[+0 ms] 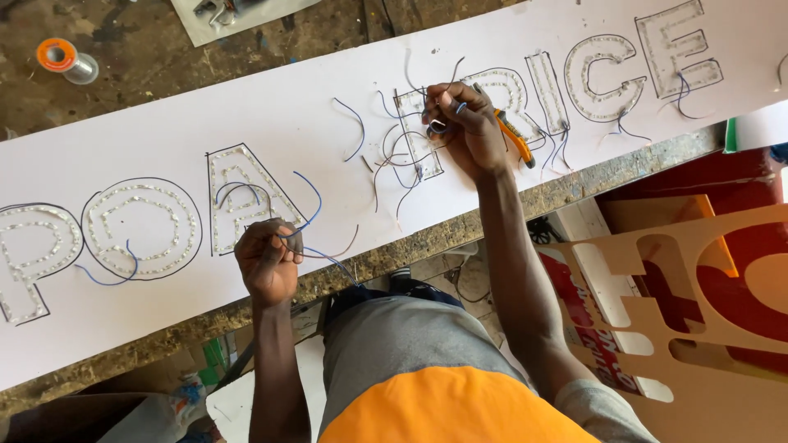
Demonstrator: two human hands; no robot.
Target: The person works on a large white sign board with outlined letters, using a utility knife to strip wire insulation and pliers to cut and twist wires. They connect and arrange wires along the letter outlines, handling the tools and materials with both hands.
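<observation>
— Head view: what has each hand got?
— My left hand [268,261] is closed, pinching a blue wire [310,209] to keep it taut off the board [148,123]. My right hand [461,123] pinches wire ends [437,125] together over a letter, orange pliers [513,135] tucked in my palm, ready
— And the board?
— Flat on the table [394,254]

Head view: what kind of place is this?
Probably a sign-making workshop. A long white sign panel carries outlined letters filled with small lights and loose wires; the right hand holds orange-handled pliers, the left hand grips wires. A solder spool sits on the rough workbench, and a cut-out letter stencil leans beside it.
</observation>
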